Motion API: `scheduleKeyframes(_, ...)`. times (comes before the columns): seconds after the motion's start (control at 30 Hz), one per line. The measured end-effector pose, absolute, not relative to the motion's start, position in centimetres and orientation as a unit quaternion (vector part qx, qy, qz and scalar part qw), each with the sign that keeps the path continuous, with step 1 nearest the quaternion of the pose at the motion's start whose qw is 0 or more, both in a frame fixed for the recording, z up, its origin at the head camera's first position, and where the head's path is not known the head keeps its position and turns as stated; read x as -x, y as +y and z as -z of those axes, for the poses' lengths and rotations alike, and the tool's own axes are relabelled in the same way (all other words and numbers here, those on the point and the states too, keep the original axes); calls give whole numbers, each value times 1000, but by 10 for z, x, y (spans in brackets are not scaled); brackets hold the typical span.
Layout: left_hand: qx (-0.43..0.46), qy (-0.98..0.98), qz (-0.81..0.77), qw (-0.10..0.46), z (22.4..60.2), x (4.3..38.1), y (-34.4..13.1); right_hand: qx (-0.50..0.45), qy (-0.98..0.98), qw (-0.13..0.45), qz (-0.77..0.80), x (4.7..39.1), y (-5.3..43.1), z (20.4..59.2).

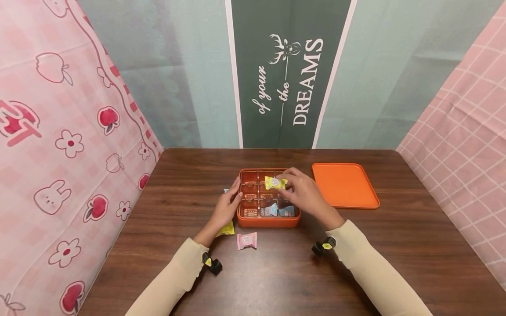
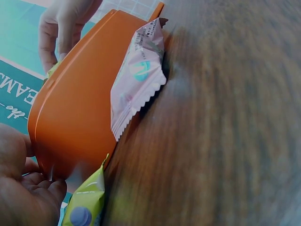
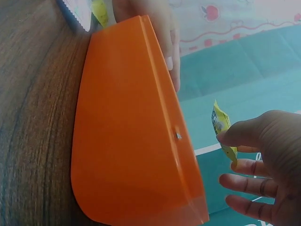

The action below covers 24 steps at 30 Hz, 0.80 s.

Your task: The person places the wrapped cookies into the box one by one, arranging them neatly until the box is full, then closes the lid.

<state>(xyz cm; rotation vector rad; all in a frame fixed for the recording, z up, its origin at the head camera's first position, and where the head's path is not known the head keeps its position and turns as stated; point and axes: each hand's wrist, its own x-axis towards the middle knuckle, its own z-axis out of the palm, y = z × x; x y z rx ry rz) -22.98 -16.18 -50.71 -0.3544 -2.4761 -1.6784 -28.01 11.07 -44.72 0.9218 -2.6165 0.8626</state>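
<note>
An orange box (image 1: 269, 223) with a clear divided insert stands on the table. Blue candy packets (image 1: 269, 210) lie in the middle and right compartments of its near row. My left hand (image 1: 224, 208) holds the box by its left side, thumb at the rim. Above the far compartments, my right hand (image 1: 306, 193) pinches a yellow candy packet (image 1: 272, 182) between thumb and fingers. A pink candy packet (image 1: 247, 240) rests on the table before the box. Another yellow packet (image 1: 227, 229) is partly hidden under my left wrist.
A flat orange lid (image 1: 345, 185) lies on the table to the right of the box. Behind my left hand a light blue bit (image 1: 225, 190) shows, mostly hidden. The wooden table (image 1: 284, 281) meets a printed curtain (image 1: 197, 87) at the back and pink cloths at both sides.
</note>
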Motion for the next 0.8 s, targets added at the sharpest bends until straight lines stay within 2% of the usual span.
scheduleKeyframes(0.8,121,-820,556,66,509,232,-162,-241,-922,89,-289,288,103,449)
